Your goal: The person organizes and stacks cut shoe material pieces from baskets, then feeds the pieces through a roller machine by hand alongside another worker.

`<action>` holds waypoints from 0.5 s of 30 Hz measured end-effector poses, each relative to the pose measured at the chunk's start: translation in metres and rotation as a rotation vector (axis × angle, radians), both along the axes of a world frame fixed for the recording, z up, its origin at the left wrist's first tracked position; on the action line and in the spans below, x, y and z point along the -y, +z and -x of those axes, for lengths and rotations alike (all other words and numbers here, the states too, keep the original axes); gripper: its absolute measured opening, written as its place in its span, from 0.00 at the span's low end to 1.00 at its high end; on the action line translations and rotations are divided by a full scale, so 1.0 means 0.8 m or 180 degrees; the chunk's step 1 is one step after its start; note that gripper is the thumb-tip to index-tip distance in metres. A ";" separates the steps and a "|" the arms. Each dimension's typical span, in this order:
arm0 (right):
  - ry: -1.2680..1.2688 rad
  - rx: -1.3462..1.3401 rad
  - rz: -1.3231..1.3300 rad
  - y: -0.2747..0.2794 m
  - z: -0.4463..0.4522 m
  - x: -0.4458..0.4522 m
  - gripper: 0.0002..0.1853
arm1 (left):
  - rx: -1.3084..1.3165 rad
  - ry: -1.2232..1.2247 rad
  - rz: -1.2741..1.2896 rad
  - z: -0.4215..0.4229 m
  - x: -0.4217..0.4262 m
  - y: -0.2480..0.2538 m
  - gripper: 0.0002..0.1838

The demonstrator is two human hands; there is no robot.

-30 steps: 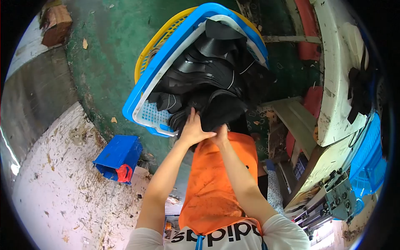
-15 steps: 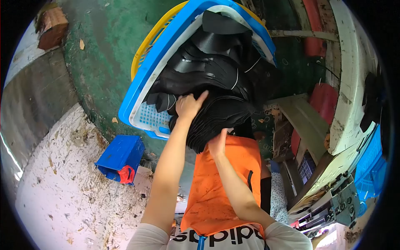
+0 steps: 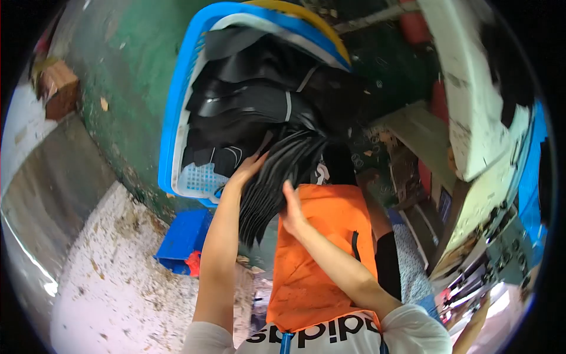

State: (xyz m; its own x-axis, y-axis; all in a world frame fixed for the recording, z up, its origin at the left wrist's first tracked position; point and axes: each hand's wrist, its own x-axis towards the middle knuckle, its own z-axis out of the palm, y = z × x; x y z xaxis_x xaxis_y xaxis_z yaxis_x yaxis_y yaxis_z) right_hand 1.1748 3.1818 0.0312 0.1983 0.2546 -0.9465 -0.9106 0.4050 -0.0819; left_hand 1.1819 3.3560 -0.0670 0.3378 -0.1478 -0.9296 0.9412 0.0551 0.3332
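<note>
Both my left hand (image 3: 250, 169) and my right hand (image 3: 293, 213) are bare and grasping a thick stack of thin, flexible black sheets (image 3: 266, 192), one along each side. My right thumb stands up along the near side; the fingers of that grip are mostly hidden, so how tightly they press I cannot tell.

Half a second ago the stack lay flatter; now it slopes steeply, its lower ends fanned out and hanging beside my orange apron (image 3: 327, 236). My left hand has slipped lower down its side. By my judgement, more of the stack's weight now rests on my hands than on the load behind it. Its upper end meets the dark pile; whether they touch is unclear.

Just beyond is a large blue plastic basket (image 3: 168, 133) lined by a white plastic basket (image 3: 177, 154). Inside lie bundles of black sheets (image 3: 242, 103), some held by narrow white bands (image 3: 289, 106). Bare pale-blue mesh shows in the near left corner. A yellow plastic basket (image 3: 323, 28) peeks out behind. To my left, a small blue plastic box (image 3: 184, 236) lies with something red (image 3: 193, 263) at its mouth.
</note>
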 end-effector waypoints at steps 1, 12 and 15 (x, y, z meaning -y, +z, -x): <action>0.0128 0.0227 0.0188 0.025 0.005 -0.009 0.50 | -0.0051 0.0189 0.0151 0.037 -0.009 -0.013 0.45; 0.1195 0.1050 -0.0278 0.256 0.038 -0.019 0.56 | -0.0254 0.0778 -0.0410 0.048 -0.066 0.268 0.39; 0.0589 0.2024 0.0087 0.319 0.000 0.014 0.50 | 0.0570 0.0253 -0.0523 -0.046 -0.035 0.358 0.38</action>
